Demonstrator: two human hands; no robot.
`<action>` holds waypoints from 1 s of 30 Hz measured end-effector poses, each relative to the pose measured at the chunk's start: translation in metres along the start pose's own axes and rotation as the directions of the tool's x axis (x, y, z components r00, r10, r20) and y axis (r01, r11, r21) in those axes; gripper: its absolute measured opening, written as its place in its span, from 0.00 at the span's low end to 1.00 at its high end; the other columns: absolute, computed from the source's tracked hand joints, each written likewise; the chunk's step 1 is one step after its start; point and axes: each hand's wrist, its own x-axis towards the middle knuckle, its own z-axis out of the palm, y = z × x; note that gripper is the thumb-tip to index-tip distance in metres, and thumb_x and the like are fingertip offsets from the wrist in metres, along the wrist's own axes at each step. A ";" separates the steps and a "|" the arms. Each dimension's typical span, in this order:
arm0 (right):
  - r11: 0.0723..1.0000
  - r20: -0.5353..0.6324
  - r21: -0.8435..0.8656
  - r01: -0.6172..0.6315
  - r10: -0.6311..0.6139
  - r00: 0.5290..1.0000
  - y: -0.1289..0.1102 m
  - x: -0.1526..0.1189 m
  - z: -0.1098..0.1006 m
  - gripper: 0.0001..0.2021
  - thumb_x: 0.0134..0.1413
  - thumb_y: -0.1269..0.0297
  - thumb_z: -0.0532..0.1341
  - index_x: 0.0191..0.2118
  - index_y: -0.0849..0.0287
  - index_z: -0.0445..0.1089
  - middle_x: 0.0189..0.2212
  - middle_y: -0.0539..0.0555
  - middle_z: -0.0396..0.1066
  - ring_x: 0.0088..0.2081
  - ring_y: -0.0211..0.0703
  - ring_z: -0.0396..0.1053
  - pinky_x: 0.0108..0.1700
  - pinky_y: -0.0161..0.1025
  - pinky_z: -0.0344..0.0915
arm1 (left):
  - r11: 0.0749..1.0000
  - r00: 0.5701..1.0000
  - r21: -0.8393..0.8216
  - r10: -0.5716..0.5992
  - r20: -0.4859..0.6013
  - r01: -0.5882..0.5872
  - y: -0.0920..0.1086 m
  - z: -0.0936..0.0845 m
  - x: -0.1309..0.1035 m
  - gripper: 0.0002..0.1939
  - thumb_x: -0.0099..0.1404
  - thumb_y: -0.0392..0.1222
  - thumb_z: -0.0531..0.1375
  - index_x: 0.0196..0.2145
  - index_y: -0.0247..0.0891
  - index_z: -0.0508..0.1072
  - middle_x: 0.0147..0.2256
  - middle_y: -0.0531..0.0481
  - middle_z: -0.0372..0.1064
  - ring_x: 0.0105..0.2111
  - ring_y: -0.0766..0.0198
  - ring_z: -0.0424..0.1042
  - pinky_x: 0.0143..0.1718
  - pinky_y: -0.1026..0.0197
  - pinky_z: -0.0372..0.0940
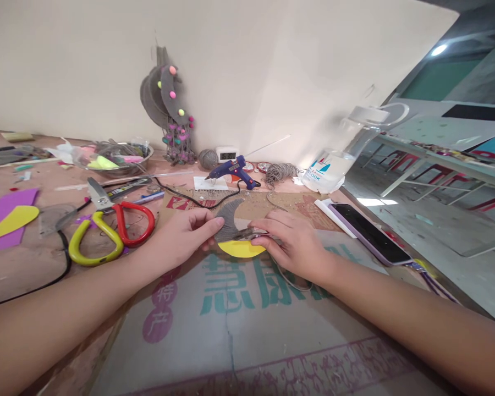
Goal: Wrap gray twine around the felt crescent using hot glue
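Observation:
A yellow crescent-shaped cutout [241, 249] is partly wrapped in grey cord [227, 219], with rows covering its upper left horn. The lower curve shows bare yellow. My left hand [190, 236] pinches the wrapped side between thumb and fingers. At the other end my right hand [295, 239] is closed, thumb against fingers, on a length of the grey cord by the yellow edge; its fingertips partly hide the cutout's right end. A loose loop of cord hangs below my right hand onto the printed cardboard sheet [181, 363].
Red-and-yellow-handled scissors [103, 203] lie left, near purple paper [8, 220]. Behind are a blue glue gun [233, 171] with a black cable, a cord bundle [280, 173], a small clock [226, 154] and a finished-looking hanging crescent [169, 104]. Right: a bottle [330, 165] and phone [369, 231].

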 end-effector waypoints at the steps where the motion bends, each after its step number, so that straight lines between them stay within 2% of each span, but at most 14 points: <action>1: 1.000 0.008 -0.007 -0.002 0.002 1.000 -0.001 0.000 0.000 0.11 0.58 0.61 0.52 0.42 0.60 0.67 0.32 0.56 0.68 0.34 0.42 0.63 0.35 0.37 0.57 | 1.000 1.000 -0.004 -0.001 0.003 0.001 0.000 0.000 0.000 0.17 0.60 0.52 0.53 0.22 0.37 0.64 0.18 0.56 0.62 0.19 0.70 0.61 0.22 0.68 0.55; 6: 1.000 0.047 -0.016 -0.006 0.007 0.999 -0.004 0.002 0.001 0.12 0.59 0.61 0.51 0.42 0.61 0.66 0.32 0.55 0.68 0.33 0.41 0.62 0.35 0.37 0.57 | 1.000 1.000 -0.011 -0.004 0.014 0.004 -0.001 0.000 0.000 0.17 0.60 0.52 0.53 0.22 0.37 0.64 0.18 0.56 0.62 0.20 0.70 0.61 0.22 0.68 0.56; 18: 0.999 0.030 -0.008 0.051 -0.051 0.998 -0.004 0.004 0.001 0.11 0.59 0.62 0.52 0.41 0.62 0.67 0.30 0.53 0.68 0.32 0.39 0.62 0.34 0.36 0.57 | 1.000 1.000 0.022 -0.006 0.019 0.006 0.000 0.000 0.001 0.17 0.60 0.51 0.53 0.22 0.37 0.63 0.18 0.56 0.62 0.20 0.70 0.61 0.23 0.68 0.56; 21: 0.999 0.027 0.007 0.039 -0.039 0.999 -0.004 0.003 0.002 0.11 0.59 0.62 0.52 0.41 0.62 0.68 0.30 0.53 0.68 0.32 0.39 0.62 0.33 0.36 0.57 | 1.000 1.000 0.028 -0.010 0.012 0.009 0.001 0.000 0.000 0.17 0.60 0.51 0.53 0.22 0.37 0.63 0.18 0.56 0.62 0.20 0.70 0.61 0.23 0.68 0.56; 26: 1.000 -0.045 0.008 -0.003 0.003 0.999 -0.002 0.001 0.004 0.12 0.58 0.61 0.54 0.42 0.62 0.67 0.30 0.54 0.67 0.32 0.40 0.63 0.33 0.35 0.57 | 0.998 1.000 0.054 -0.013 0.008 0.013 0.003 0.001 0.000 0.17 0.60 0.51 0.53 0.21 0.37 0.63 0.18 0.57 0.62 0.20 0.71 0.61 0.23 0.69 0.56; 30: 1.000 -0.028 -0.022 -0.010 0.010 1.000 -0.004 0.002 0.004 0.12 0.58 0.60 0.53 0.42 0.62 0.67 0.30 0.54 0.68 0.33 0.40 0.62 0.34 0.36 0.58 | 0.997 1.000 0.079 -0.007 0.008 0.006 0.003 0.001 0.000 0.18 0.60 0.52 0.53 0.21 0.36 0.62 0.17 0.58 0.61 0.20 0.71 0.61 0.23 0.69 0.55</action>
